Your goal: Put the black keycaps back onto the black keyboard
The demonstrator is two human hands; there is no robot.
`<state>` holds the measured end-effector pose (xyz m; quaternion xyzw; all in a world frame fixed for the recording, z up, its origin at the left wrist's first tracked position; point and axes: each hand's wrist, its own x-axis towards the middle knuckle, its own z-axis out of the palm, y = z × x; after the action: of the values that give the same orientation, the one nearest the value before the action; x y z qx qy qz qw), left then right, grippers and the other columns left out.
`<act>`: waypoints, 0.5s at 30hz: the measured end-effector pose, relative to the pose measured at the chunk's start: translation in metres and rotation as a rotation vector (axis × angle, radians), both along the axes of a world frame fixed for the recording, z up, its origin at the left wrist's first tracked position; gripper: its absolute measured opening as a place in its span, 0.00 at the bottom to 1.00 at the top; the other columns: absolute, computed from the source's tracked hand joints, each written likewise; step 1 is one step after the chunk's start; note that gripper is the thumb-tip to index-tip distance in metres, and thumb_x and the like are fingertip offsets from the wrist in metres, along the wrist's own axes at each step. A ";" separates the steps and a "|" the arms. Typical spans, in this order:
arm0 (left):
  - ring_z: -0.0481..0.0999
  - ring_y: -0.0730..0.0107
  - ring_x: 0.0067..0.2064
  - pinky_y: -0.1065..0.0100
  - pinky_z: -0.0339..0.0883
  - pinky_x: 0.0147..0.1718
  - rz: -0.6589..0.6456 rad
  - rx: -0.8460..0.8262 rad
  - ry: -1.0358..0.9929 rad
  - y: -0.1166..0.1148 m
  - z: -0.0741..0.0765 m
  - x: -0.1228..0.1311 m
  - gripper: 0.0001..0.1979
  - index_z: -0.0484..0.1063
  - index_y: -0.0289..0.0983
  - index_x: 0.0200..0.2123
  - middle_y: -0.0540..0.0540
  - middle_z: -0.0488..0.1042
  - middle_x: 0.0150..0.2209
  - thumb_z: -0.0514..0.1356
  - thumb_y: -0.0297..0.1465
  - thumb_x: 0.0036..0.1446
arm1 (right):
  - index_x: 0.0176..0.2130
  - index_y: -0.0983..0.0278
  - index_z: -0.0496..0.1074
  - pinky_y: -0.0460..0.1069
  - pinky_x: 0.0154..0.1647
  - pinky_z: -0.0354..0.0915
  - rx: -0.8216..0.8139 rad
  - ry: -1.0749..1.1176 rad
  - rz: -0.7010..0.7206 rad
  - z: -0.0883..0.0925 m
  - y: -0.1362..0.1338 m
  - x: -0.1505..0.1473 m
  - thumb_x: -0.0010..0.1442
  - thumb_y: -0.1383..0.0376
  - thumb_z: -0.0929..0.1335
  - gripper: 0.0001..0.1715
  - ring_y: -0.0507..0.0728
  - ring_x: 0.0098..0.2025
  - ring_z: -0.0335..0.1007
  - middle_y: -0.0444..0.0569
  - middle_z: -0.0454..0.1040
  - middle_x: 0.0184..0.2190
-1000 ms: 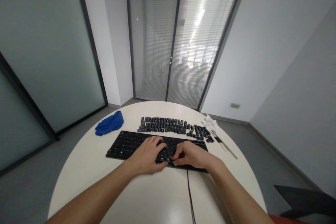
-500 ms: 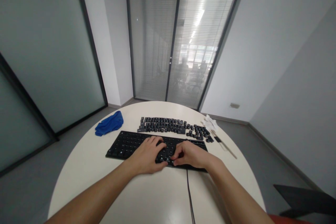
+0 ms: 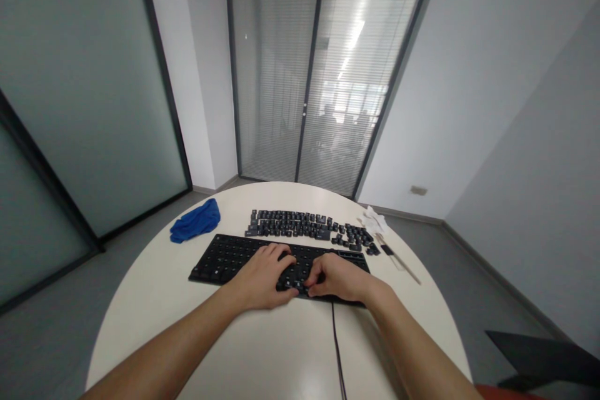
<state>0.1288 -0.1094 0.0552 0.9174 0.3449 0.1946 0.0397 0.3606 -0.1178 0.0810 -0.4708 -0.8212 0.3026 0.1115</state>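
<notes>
A black keyboard [image 3: 220, 256] lay across the middle of the round table [image 3: 253, 356], its right end slanted a little closer to the person. The left hand [image 3: 266, 275] rested on it, open, with fingers spread over the keys and the thumb at the keyboard's near edge. Just beside it, the right hand [image 3: 341, 276] was curled, thumb and forefinger close together at that same edge; whether a key was pinched between them could not be told.

A dark cable [image 3: 337, 350] ran from the keyboard's near side toward the person. Beyond the keyboard, toward the table's far edge, loose black keycaps [image 3: 323, 235] stood in rows, with a less regular cluster at their right end. Near the table's left edge lay a crumpled blue cloth [image 3: 195, 222]. Near its right edge were a crumpled white tissue [image 3: 374, 221] and a thin, pale stick-like tool [image 3: 405, 267]. Past the table stood a glass partition with blinds [image 3: 276, 87].
</notes>
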 end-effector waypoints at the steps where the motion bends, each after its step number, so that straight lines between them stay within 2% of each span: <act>1: 0.65 0.50 0.56 0.53 0.60 0.55 -0.002 -0.002 0.000 0.000 0.000 0.000 0.25 0.69 0.40 0.52 0.41 0.66 0.55 0.64 0.42 0.52 | 0.34 0.63 0.83 0.44 0.34 0.63 0.015 -0.003 -0.002 0.001 -0.001 0.000 0.49 0.64 0.74 0.09 0.55 0.34 0.74 0.45 0.81 0.32; 4: 0.66 0.52 0.55 0.55 0.60 0.55 -0.013 -0.010 -0.002 0.001 0.002 -0.001 0.25 0.69 0.40 0.51 0.42 0.67 0.54 0.64 0.42 0.51 | 0.35 0.62 0.83 0.45 0.35 0.63 0.038 0.019 0.020 0.004 -0.003 0.001 0.50 0.63 0.75 0.09 0.55 0.35 0.74 0.46 0.81 0.34; 8: 0.66 0.52 0.55 0.54 0.61 0.55 -0.018 -0.015 -0.010 0.001 0.004 -0.003 0.24 0.69 0.41 0.51 0.43 0.67 0.55 0.64 0.43 0.52 | 0.36 0.61 0.82 0.46 0.34 0.63 0.036 0.093 0.085 0.005 0.003 0.017 0.55 0.57 0.73 0.12 0.55 0.34 0.73 0.46 0.80 0.33; 10: 0.66 0.52 0.55 0.54 0.60 0.55 -0.022 -0.017 -0.011 0.002 0.004 -0.003 0.24 0.69 0.42 0.51 0.43 0.67 0.55 0.64 0.43 0.52 | 0.37 0.61 0.82 0.47 0.36 0.64 0.162 0.118 -0.079 0.003 0.013 0.032 0.59 0.56 0.70 0.14 0.56 0.34 0.73 0.47 0.80 0.33; 13: 0.67 0.52 0.54 0.54 0.60 0.55 -0.031 -0.017 -0.016 0.003 0.003 -0.004 0.24 0.69 0.42 0.51 0.43 0.67 0.54 0.63 0.44 0.53 | 0.42 0.61 0.80 0.50 0.41 0.64 0.477 0.036 -0.421 -0.004 0.029 0.058 0.63 0.57 0.66 0.15 0.58 0.38 0.73 0.50 0.80 0.39; 15: 0.67 0.52 0.54 0.54 0.60 0.55 -0.032 -0.013 -0.022 0.003 0.002 -0.004 0.23 0.69 0.42 0.51 0.43 0.67 0.54 0.63 0.43 0.53 | 0.43 0.62 0.79 0.52 0.46 0.63 0.586 -0.111 -0.483 -0.011 0.038 0.071 0.63 0.60 0.66 0.14 0.60 0.43 0.72 0.51 0.80 0.41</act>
<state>0.1244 -0.1060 0.0576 0.9204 0.3308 0.2018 0.0523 0.4319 -0.0794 0.0701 -0.6145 -0.7431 -0.0057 0.2649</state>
